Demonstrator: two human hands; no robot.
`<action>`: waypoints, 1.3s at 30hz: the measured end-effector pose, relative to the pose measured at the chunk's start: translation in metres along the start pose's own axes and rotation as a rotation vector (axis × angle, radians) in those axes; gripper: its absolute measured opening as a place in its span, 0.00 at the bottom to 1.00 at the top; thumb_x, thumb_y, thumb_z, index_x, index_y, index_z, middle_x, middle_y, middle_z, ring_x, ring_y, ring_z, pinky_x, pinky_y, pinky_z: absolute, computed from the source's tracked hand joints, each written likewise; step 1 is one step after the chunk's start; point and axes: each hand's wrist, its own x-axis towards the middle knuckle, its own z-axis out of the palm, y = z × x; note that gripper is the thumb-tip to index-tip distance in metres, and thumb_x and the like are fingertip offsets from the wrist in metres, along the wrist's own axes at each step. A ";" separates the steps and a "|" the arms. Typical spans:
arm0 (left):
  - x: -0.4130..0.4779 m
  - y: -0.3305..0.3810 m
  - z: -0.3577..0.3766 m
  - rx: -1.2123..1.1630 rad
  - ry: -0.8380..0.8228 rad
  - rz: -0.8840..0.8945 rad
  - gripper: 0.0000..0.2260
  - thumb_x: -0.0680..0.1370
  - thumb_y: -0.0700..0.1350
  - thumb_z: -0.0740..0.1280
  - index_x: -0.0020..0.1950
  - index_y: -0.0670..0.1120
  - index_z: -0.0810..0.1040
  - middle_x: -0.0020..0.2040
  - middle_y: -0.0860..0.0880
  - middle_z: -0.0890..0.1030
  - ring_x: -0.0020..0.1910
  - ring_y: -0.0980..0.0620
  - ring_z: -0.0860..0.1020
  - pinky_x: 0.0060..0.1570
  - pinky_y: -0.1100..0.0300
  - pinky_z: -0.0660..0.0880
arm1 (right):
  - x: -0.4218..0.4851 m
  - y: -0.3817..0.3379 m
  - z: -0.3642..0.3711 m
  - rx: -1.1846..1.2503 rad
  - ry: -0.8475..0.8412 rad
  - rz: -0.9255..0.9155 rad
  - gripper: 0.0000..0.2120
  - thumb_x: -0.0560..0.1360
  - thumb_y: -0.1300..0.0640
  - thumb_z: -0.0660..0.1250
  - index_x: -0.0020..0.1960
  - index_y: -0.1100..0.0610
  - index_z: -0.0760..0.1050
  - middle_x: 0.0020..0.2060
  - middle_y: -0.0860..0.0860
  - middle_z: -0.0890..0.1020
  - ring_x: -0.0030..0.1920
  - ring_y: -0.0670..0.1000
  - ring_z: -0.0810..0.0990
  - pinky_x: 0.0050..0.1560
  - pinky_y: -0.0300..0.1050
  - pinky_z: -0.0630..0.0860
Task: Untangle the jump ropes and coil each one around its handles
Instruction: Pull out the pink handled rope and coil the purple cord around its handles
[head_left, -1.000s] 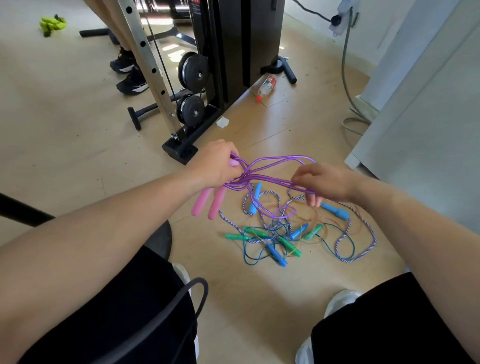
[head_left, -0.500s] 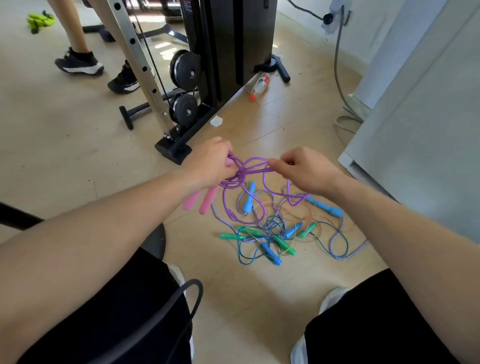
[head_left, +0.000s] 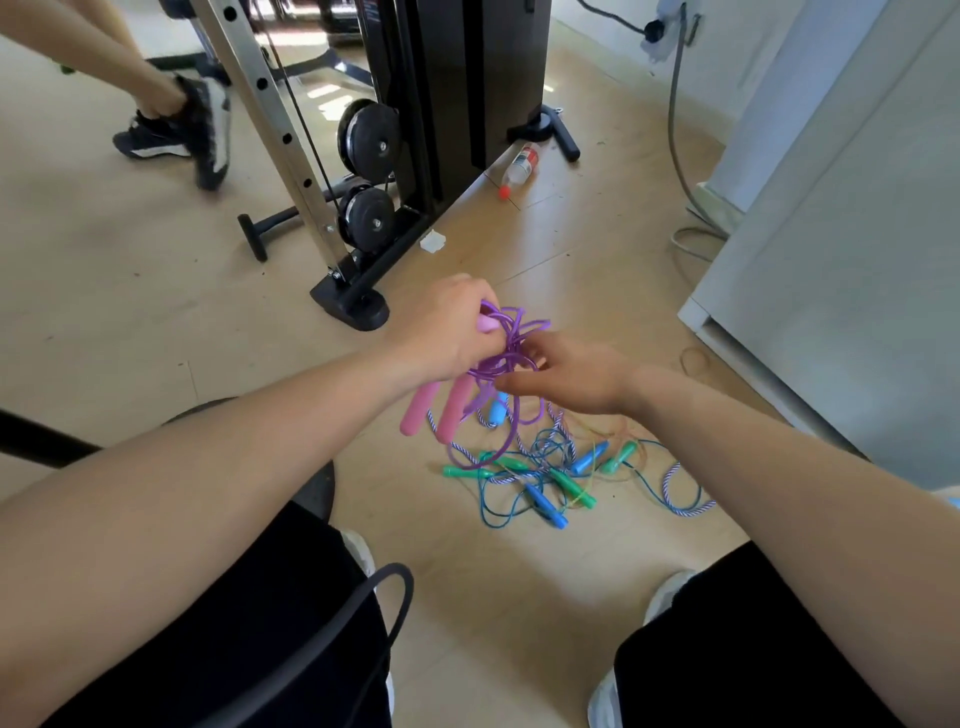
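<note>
My left hand (head_left: 447, 332) grips the two pink handles (head_left: 436, 410) of a purple jump rope (head_left: 511, 332), held together and pointing down. Loops of the purple cord bunch beside its fingers. My right hand (head_left: 566, 376) sits right against the left one and holds the purple cord close to the handles; one strand trails to the floor. Below my hands lies a tangle of other ropes (head_left: 550, 467) on the wooden floor, with green handles, blue handles and a blue-and-white braided cord.
A black weight machine (head_left: 415, 130) with a perforated steel post stands ahead on the left. A plastic bottle (head_left: 517, 169) lies by its base. Another person's shoes (head_left: 182, 130) are at far left. A white cabinet (head_left: 841, 260) fills the right. A black stool is under me.
My right hand moved left, up against my left hand, and the long purple loops have been gathered into a tighter bunch. The other person's feet stepped closer.
</note>
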 end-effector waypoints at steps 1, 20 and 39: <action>-0.001 0.002 0.001 -0.004 -0.003 0.000 0.10 0.67 0.55 0.64 0.45 0.53 0.76 0.45 0.53 0.75 0.48 0.46 0.77 0.50 0.47 0.75 | 0.002 -0.001 0.001 -0.017 0.007 -0.011 0.11 0.76 0.43 0.68 0.49 0.50 0.76 0.44 0.51 0.80 0.46 0.53 0.78 0.49 0.47 0.73; 0.006 -0.045 0.000 0.149 -0.021 -0.123 0.11 0.74 0.49 0.68 0.53 0.46 0.79 0.52 0.48 0.75 0.49 0.45 0.76 0.45 0.52 0.74 | -0.013 0.046 -0.025 -0.025 0.009 0.095 0.10 0.82 0.54 0.59 0.47 0.51 0.77 0.29 0.50 0.80 0.32 0.50 0.79 0.39 0.44 0.72; 0.010 0.003 0.011 0.035 0.079 -0.023 0.08 0.72 0.48 0.69 0.49 0.48 0.78 0.48 0.50 0.75 0.48 0.45 0.75 0.48 0.46 0.77 | 0.004 0.007 -0.007 0.035 0.251 0.010 0.12 0.72 0.52 0.73 0.47 0.48 0.70 0.34 0.44 0.78 0.35 0.46 0.76 0.31 0.33 0.66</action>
